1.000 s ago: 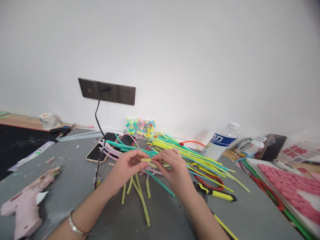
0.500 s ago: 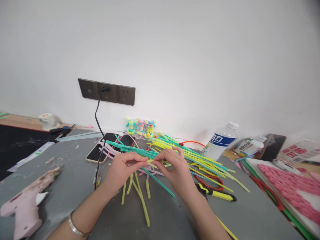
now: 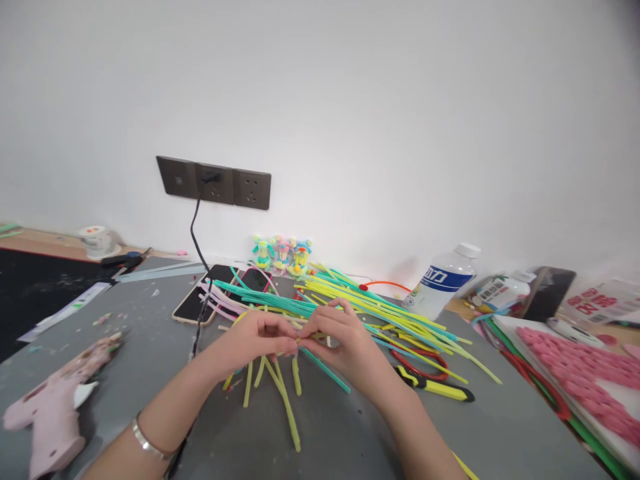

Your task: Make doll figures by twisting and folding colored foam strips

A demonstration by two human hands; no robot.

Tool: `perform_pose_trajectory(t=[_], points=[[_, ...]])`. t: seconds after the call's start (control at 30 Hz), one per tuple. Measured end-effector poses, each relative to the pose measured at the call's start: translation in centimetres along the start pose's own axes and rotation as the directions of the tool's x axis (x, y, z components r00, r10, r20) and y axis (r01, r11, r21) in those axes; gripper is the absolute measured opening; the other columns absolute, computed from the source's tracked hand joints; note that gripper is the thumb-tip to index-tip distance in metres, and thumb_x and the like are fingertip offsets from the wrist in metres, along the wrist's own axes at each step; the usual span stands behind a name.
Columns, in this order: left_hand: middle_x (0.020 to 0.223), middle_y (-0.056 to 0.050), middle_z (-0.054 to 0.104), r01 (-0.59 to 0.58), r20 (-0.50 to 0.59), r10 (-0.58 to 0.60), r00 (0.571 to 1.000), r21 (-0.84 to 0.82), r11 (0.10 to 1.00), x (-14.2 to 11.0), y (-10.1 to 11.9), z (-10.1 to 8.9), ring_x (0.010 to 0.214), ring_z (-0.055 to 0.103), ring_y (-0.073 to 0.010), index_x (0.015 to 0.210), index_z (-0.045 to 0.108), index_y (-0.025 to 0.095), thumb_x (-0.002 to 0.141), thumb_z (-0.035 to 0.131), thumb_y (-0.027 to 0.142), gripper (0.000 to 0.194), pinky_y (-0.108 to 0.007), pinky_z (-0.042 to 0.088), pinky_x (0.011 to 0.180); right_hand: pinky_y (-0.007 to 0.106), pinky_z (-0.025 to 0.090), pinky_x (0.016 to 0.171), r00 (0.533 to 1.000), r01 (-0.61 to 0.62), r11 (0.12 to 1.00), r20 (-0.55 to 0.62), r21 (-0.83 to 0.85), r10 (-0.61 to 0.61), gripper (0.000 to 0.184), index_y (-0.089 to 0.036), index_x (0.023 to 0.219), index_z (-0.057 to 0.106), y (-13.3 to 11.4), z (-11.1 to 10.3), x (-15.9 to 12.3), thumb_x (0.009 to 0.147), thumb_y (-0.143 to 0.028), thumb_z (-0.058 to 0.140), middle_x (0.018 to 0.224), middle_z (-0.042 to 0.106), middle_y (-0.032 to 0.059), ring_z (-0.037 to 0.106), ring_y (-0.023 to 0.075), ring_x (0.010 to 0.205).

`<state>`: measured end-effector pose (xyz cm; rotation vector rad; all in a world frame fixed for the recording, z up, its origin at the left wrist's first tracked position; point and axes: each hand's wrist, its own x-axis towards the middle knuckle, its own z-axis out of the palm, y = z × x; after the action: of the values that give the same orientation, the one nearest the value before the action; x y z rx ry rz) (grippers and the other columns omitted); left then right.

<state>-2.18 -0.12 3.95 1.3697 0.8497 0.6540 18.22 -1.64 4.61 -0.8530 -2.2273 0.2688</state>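
My left hand (image 3: 260, 339) and my right hand (image 3: 339, 333) meet fingertip to fingertip above the middle of the grey table. Both are closed in a pinch on a yellow pipe cleaner (image 3: 299, 339), mostly hidden by the fingers. Below them lie several pale yellow-green pipe cleaner pieces (image 3: 287, 415). Behind the hands, long teal pipe cleaners (image 3: 260, 294) and bright yellow pipe cleaners (image 3: 370, 300) are spread in a loose bundle, and some lilac ones (image 3: 220, 300) stick out at the left.
A pink glue gun (image 3: 50, 413) lies at the left. Two phones (image 3: 193, 303) rest near a black cable (image 3: 196, 233). Small fuzzy figures (image 3: 283, 255) stand by the wall. To the right are a bottle (image 3: 445, 283), red-handled scissors (image 3: 425, 370) and a yellow utility knife (image 3: 445, 389).
Both hands have come closer together and slightly lower, and their fingers now cover more of the yellow pipe cleaner. The things on the table stay where they were.
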Motion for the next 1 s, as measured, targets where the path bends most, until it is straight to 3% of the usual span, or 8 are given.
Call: perform_pose_trajectory(t=[0.27, 0.47, 0.63, 1.0], points=[[0.060, 0.002, 0.059, 0.027, 0.038, -0.031, 0.999, 0.082, 0.996, 0.2, 0.0, 0.0, 0.057, 0.046, -0.0104, 0.078, 0.077, 0.015, 0.075, 0.074, 0.031, 0.016, -0.022, 0.034, 0.056, 0.037, 0.032, 0.088, 1.000, -0.016, 0.997, 0.006, -0.070, 0.017, 0.007, -0.021, 0.085, 0.063, 0.4, 0.0, -0.1, 0.089, -0.023, 0.069, 0.077, 0.069, -0.0012, 0.062, 0.0140, 0.070], [0.057, 0.002, 0.056, -0.017, 0.087, 0.009, 0.996, 0.100, 0.995, 0.0, 0.0, -0.2, 0.055, 0.046, -0.0102, 0.069, 0.072, 0.015, 0.081, 0.068, 0.040, 0.028, -0.022, 0.035, 0.055, 0.034, 0.036, 0.081, 0.999, 0.007, 1.000, 0.031, 0.030, -0.008, 0.007, -0.022, 0.086, 0.065, -0.3, -0.4, 0.0, 0.092, -0.025, 0.065, 0.078, 0.069, 0.0005, 0.060, 0.0149, 0.071], [0.059, 0.003, 0.058, 0.075, 0.138, -0.081, 0.987, 0.048, 0.996, -0.1, 0.0, -0.3, 0.055, 0.049, -0.0094, 0.071, 0.069, 0.016, 0.073, 0.075, 0.036, 0.022, -0.021, 0.039, 0.054, 0.034, 0.035, 0.081, 0.999, 0.005, 0.996, 0.051, 0.094, -0.010, 0.006, -0.022, 0.085, 0.065, -0.4, -0.3, -0.2, 0.088, -0.021, 0.071, 0.080, 0.069, -0.0002, 0.061, 0.0154, 0.075], [0.057, 0.005, 0.056, 0.075, 0.046, -0.072, 0.996, -0.085, 0.994, -0.2, 0.0, 0.7, 0.050, 0.050, -0.0084, 0.072, 0.057, 0.017, 0.074, 0.075, 0.036, 0.027, -0.021, 0.044, 0.051, 0.032, 0.033, 0.076, 0.999, -0.049, 0.998, -0.012, 0.043, 0.049, 0.007, -0.023, 0.088, 0.068, -0.4, -0.4, -0.3, 0.089, -0.016, 0.068, 0.079, 0.068, -0.0014, 0.059, 0.0146, 0.071]])
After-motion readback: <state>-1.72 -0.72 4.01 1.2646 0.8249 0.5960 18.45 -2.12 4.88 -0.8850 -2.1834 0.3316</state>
